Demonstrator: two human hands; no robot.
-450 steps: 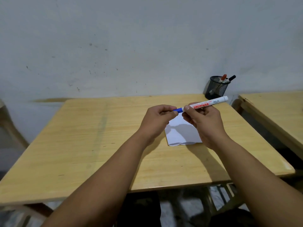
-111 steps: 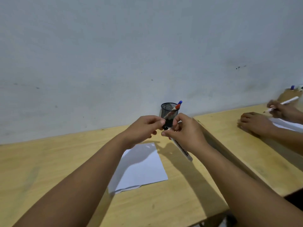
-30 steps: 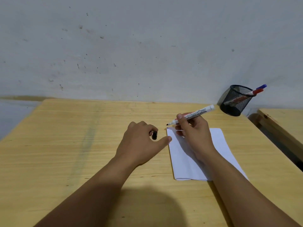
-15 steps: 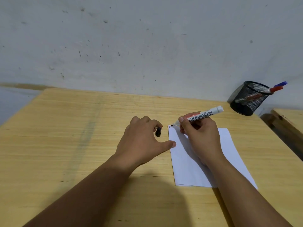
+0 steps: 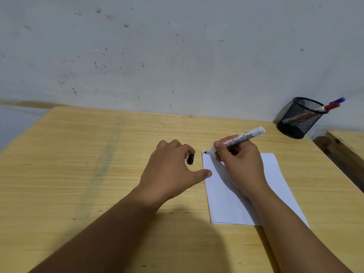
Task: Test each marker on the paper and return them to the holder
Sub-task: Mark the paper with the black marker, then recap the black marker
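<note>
Right-hand grip (image 5: 239, 164) is clamped round the barrel of a black marker (image 5: 239, 139), fingers pinching it near the nib, which now touches the far-left corner of the paper (image 5: 275, 186). Half a second ago the nib hovered just short of that corner; a small dark stroke now shows there, so the test of this marker has begun. A second ago the marker was held higher and clear of the sheet.

Going down in size: the bench (image 5: 78, 164) carries everything, a pale wooden top against a scuffed wall. The paper lies flat on it under the right wrist, its left edge pinned by the left thumb. The mesh holder (image 5: 299, 119) stands at the far-right corner, well apart from the hands, with a red marker (image 5: 332, 106) and a blue marker (image 5: 337, 100) leaning out of it. The left hand (image 5: 173, 170) rests on the bench just beside the sheet, its fingers closed on the black cap (image 5: 190, 159).

By my reading, the two markers in the holder look finished with, and this may be the last one: once the stroke is drawn it wants capping and returning to the holder.
</note>
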